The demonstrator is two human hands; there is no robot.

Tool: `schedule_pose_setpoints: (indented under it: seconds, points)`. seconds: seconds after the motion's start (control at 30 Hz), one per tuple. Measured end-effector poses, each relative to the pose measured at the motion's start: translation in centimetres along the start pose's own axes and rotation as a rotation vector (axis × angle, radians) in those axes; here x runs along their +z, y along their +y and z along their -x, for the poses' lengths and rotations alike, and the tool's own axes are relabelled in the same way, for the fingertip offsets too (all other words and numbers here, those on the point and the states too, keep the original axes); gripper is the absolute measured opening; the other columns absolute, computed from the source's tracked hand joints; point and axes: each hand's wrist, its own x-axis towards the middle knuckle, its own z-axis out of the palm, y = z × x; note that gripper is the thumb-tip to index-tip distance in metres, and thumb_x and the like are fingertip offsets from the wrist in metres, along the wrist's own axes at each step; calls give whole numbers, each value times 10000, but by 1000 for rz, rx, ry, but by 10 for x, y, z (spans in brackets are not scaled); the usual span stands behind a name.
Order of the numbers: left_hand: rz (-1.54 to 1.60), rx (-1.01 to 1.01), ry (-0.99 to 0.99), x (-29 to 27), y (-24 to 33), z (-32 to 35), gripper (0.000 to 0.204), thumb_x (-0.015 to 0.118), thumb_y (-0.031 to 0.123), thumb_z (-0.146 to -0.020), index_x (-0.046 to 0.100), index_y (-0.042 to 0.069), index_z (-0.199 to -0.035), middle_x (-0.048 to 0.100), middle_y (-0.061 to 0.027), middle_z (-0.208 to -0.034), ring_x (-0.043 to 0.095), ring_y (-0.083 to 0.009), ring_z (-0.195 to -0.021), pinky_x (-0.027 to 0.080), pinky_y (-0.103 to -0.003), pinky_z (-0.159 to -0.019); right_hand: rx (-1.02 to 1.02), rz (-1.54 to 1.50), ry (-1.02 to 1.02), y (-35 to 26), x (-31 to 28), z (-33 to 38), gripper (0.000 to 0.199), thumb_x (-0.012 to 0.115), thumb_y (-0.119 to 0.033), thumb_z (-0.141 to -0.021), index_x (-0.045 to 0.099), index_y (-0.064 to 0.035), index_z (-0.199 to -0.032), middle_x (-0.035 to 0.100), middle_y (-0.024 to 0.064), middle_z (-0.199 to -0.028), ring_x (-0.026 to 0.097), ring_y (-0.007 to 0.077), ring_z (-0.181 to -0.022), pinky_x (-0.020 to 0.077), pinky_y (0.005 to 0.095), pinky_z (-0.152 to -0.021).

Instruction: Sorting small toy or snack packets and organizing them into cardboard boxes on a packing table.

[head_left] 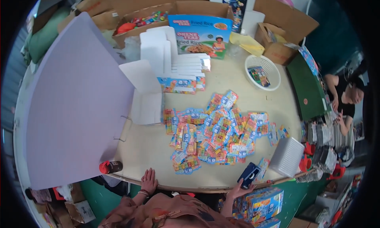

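My left hand [149,181] lies flat at the near edge of the table [158,160], fingers stretched out and nothing in it. At the near right edge, my right hand [237,189] grips the lower end of what looks like a dark blue phone [249,175] with a pale ring on it. Ahead of my hands spreads a loose pile of small colourful blister packs [219,131], overlapping at many angles. An open white box [146,105] stands left of the pile, its lid raised.
Flat white cartons [190,65] are stacked behind the pile. A white round basket [273,73] holds a few packs at the back right. A white plastic bin [287,156] lies to the right; a dark bottle with red cap [111,167] is at left. Another person [344,97] sits far right.
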Motion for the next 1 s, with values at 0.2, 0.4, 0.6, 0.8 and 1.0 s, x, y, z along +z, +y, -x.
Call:
schedule_pose_setpoints:
  seconds: [0.2, 0.4, 0.6, 0.8, 1.0]
  points:
    - [14, 7, -41, 0, -5, -3, 652, 427, 355, -904, 221, 82, -1459, 176, -114, -1529, 161, -308, -1408, 215, -481, -1075, 137, -19, -35, 36, -2, 0, 809, 814, -213, -712, 348, -2, -1340, 498, 196, -1238, 556, 290, -1017, 485, 408, -877]
    - [-51, 51, -78, -5, -14, -2, 661, 438, 343, -900, 213, 81, -1463, 170, -113, -1534, 154, -315, -1412, 216, -480, -1069, 247, 213, -92, -6, 8, 35, 616, 836, -79, -659, 488, 41, -1153, 615, 141, -998, 588, 212, -874, 506, 368, -819]
    - [-92, 103, -44, 6, -11, -15, 701, 454, 349, -883, 194, 55, -1463, 136, -125, -1541, 109, -349, -1415, 144, -549, -1085, -73, 358, -124, 9, 22, 86, 670, 771, -295, -694, 478, 54, -1184, 524, 227, -1076, 485, 401, -1048, 372, 463, -935]
    - [-141, 419, 86, 14, -5, -47, 682, 455, 396, -890, 212, 137, -1472, 109, -123, -1547, 69, -377, -1415, 65, -649, -1053, -127, 535, -46, -11, 32, 76, 681, 760, -391, -688, 492, 24, -1157, 540, 216, -1084, 492, 395, -1060, 376, 450, -941]
    - [-125, 393, 53, 13, -12, -49, 662, 440, 366, -885, 232, 128, -1466, 125, -136, -1543, 63, -387, -1414, 44, -643, -1052, -127, 532, -60, -10, 34, 87, 704, 780, -342, -674, 464, 35, -1178, 526, 216, -1092, 488, 392, -1057, 375, 464, -932]
